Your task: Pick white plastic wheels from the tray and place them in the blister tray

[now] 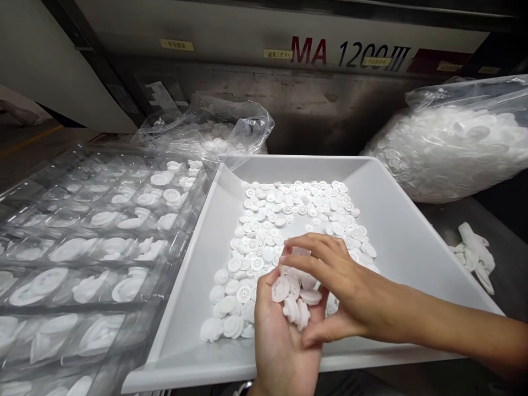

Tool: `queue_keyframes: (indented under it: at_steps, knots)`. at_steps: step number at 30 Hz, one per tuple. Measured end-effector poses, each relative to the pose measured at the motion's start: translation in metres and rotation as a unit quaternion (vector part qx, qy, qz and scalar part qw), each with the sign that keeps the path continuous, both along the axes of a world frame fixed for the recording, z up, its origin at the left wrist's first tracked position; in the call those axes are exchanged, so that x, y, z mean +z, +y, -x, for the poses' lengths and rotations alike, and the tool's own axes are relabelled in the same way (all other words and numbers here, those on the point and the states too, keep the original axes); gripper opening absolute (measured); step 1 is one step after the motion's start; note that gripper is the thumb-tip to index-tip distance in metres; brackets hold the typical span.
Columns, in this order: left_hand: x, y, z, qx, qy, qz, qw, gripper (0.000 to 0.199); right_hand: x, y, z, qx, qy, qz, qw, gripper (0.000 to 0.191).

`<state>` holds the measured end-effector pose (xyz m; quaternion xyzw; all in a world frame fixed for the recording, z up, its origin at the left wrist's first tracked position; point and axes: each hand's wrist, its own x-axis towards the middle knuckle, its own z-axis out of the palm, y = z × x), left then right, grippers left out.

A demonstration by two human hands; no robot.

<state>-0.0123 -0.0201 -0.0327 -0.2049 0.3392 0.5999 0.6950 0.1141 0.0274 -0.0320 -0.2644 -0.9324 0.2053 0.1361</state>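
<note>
A small heap of white plastic discs (pixel 296 300) rests in the palm of my left hand (pixel 284 352), which is turned up with its fingers curled around them. Over the same heap arches my right hand (pixel 350 289), fingers bent and thumb low against the left palm, enclosing the discs from the right. Both hands are above the near part of a wide white tray (pixel 396 236). Many similar discs (pixel 258 236) lie scattered in it, some with rings of holes. My hands hide part of the discs below them.
Clear plastic compartment trays (pixel 119 231) holding white parts stand at the left. Behind the white tray is an open clear bag (pixel 218 135); a fuller bag of white parts (pixel 462 146) sits at right. A white glove (pixel 474 253) lies on the dark surface. A machine panel (pixel 231 49) backs the scene.
</note>
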Motion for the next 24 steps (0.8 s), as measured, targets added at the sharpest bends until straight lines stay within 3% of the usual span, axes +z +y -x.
queue_keyframes:
  at_steps: [6,10,17,22,24]
  knots:
    - [0.0,-0.001,0.005,0.004,-0.032,-0.006,0.999,0.041,0.011,0.002,-0.008,-0.037,-0.012,0.057,0.998,0.041]
    - [0.002,-0.001,0.004,0.001,-0.046,-0.016,0.999,0.044,0.012,0.0,-0.008,-0.067,0.007,0.078,0.995,0.028]
    - [0.001,-0.001,0.002,-0.018,-0.028,-0.01,0.999,0.042,0.016,0.005,-0.009,-0.029,0.078,-0.044,0.996,0.008]
    - [-0.001,-0.004,0.003,-0.022,-0.03,-0.022,0.999,0.043,0.023,0.008,-0.015,0.048,0.022,-0.14,0.989,0.017]
    - [-0.002,-0.004,0.003,-0.019,-0.042,-0.03,0.998,0.043,0.026,0.008,-0.016,0.066,0.011,-0.133,0.989,0.017]
